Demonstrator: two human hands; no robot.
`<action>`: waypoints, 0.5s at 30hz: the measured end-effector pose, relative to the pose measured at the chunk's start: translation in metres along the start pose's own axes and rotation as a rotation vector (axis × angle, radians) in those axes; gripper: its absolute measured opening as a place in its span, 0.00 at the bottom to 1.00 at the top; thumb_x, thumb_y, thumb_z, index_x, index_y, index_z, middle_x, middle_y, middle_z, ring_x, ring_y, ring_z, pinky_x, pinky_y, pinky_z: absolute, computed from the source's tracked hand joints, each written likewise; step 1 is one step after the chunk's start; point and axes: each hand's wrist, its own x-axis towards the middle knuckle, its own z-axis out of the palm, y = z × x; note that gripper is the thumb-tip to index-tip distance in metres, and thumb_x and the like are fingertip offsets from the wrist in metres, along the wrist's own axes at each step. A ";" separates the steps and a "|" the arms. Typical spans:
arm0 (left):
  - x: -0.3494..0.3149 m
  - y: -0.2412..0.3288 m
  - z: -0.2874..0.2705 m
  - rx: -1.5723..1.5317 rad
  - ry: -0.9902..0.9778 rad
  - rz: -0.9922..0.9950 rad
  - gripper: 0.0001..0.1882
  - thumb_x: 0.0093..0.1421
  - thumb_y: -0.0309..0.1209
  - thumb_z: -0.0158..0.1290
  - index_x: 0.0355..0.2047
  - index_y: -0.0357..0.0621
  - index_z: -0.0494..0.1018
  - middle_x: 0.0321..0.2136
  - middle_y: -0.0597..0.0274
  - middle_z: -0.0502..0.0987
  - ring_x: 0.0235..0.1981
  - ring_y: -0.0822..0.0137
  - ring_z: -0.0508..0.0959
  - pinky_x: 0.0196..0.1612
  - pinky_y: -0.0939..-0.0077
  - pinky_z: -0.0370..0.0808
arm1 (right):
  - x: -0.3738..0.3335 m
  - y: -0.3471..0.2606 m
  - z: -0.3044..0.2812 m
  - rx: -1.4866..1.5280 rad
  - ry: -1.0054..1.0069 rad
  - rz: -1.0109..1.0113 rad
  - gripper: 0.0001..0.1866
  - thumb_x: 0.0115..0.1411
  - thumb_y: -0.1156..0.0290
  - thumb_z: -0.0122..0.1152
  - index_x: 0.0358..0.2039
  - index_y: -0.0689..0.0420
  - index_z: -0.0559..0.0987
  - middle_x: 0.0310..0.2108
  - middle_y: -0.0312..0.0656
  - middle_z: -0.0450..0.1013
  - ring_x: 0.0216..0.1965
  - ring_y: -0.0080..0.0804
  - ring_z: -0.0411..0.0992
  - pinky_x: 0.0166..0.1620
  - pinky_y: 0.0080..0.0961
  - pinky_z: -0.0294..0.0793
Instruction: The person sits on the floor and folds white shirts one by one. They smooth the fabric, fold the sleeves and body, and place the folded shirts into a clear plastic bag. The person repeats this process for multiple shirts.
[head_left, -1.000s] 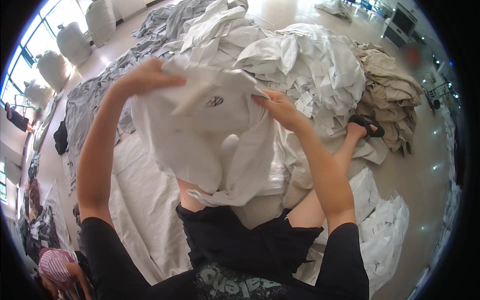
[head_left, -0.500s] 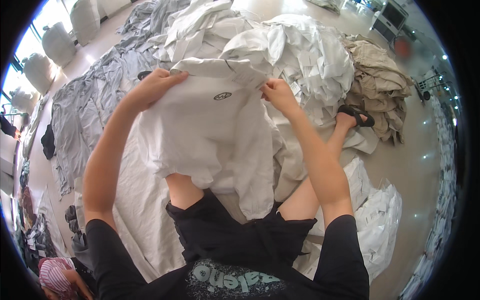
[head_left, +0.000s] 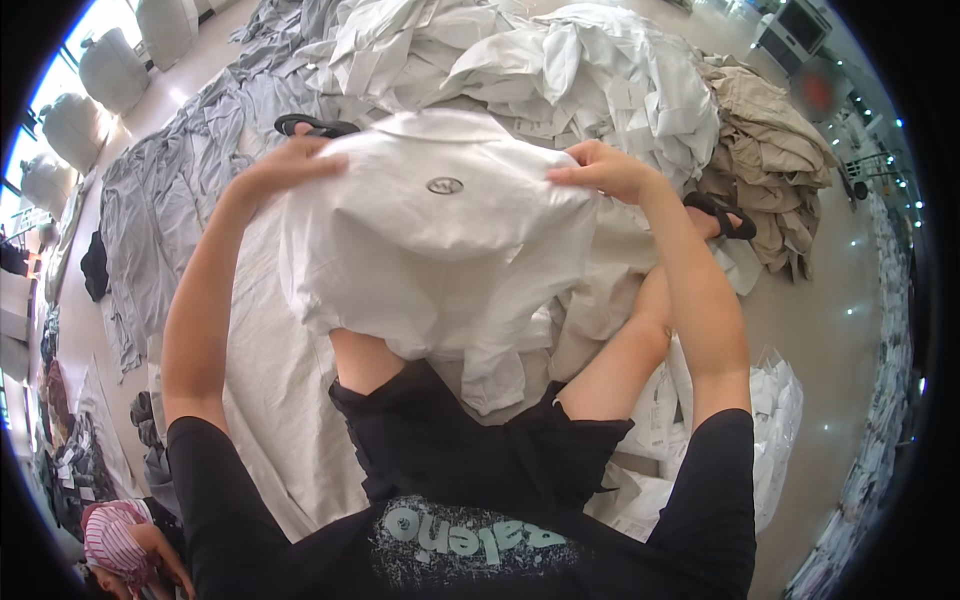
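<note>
Stretched between my two hands is a white collared shirt (head_left: 430, 240) with a small dark oval mark below its collar. My left hand (head_left: 298, 166) is closed on one shoulder, slightly smeared by motion. At the opposite shoulder my right hand (head_left: 608, 172) pinches the cloth between thumb and fingers. The shirt's body and sleeves hang down over my lap, above my black shorts (head_left: 470, 450). Beneath and beside it lies a spread of pale beige cloth (head_left: 270, 390).
White garments (head_left: 600, 75) are heaped ahead, grey ones (head_left: 190, 190) to the left, beige ones (head_left: 765, 150) to the right. Clear-bagged white items (head_left: 775, 420) lie by my right arm. Large pale sacks (head_left: 110, 70) stand far left. Another person (head_left: 125, 540) is at the lower left.
My right hand has moved right and changed its hold on the shoulder, and the shirt is pulled wider and flatter. The collar has risen slightly. My left hand has shifted a little left.
</note>
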 end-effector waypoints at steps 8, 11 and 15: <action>-0.103 0.031 -0.003 0.272 0.759 0.253 0.09 0.71 0.31 0.63 0.35 0.38 0.81 0.26 0.72 0.80 0.27 0.79 0.77 0.30 0.78 0.73 | -0.077 0.008 -0.029 0.180 0.534 -0.412 0.14 0.70 0.66 0.72 0.52 0.59 0.88 0.41 0.29 0.83 0.39 0.13 0.76 0.44 0.18 0.76; -0.175 0.097 -0.030 0.495 0.822 0.620 0.06 0.68 0.27 0.64 0.34 0.39 0.80 0.24 0.69 0.78 0.25 0.78 0.76 0.28 0.79 0.72 | -0.138 -0.041 -0.053 0.059 0.500 -0.489 0.14 0.67 0.68 0.74 0.51 0.60 0.87 0.42 0.31 0.84 0.41 0.16 0.79 0.48 0.19 0.80; -0.205 0.122 -0.056 0.503 0.830 0.571 0.15 0.74 0.37 0.62 0.32 0.39 0.80 0.22 0.74 0.74 0.24 0.83 0.73 0.27 0.82 0.67 | -0.194 -0.094 -0.097 -0.060 0.396 -0.501 0.17 0.63 0.63 0.77 0.48 0.60 0.87 0.38 0.33 0.84 0.40 0.17 0.81 0.45 0.21 0.82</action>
